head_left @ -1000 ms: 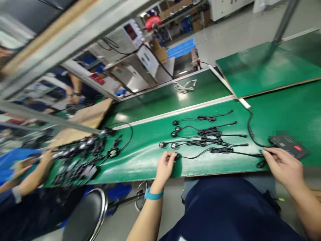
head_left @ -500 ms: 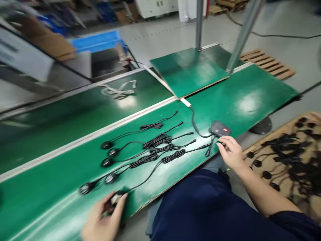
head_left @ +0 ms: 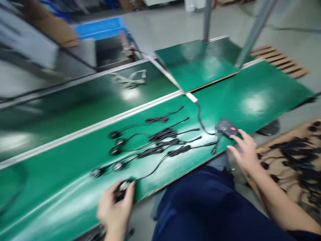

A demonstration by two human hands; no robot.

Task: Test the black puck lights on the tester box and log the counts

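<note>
My left hand [head_left: 115, 207] grips a small round black cable head [head_left: 124, 185] with a pale centre between thumb and fingers, low over the green bench. Its black cable [head_left: 179, 151] runs right through a tied bundle toward a short lead below a black box [head_left: 225, 129] with a red light. Beside that box is my right hand [head_left: 245, 152], thumb and fingers apart and holding nothing; whether a fingertip touches the box I cannot tell. Several similar cables with round heads [head_left: 114, 134] lie behind the held one, their bundles [head_left: 163, 134] side by side.
A white strip [head_left: 192, 97] and a dark lead [head_left: 200, 117] run to the box. Pale cord [head_left: 130, 80] lies on the rear bench section. A raised green board [head_left: 193, 63] stands behind. At right, a cardboard surface [head_left: 265, 147] bears many black cables. Beyond is a wooden pallet [head_left: 278, 60].
The view has swung right, bringing the cable pile into sight. My right hand has let go of the cable's connector end and opened near the box. My left hand keeps the cable head.
</note>
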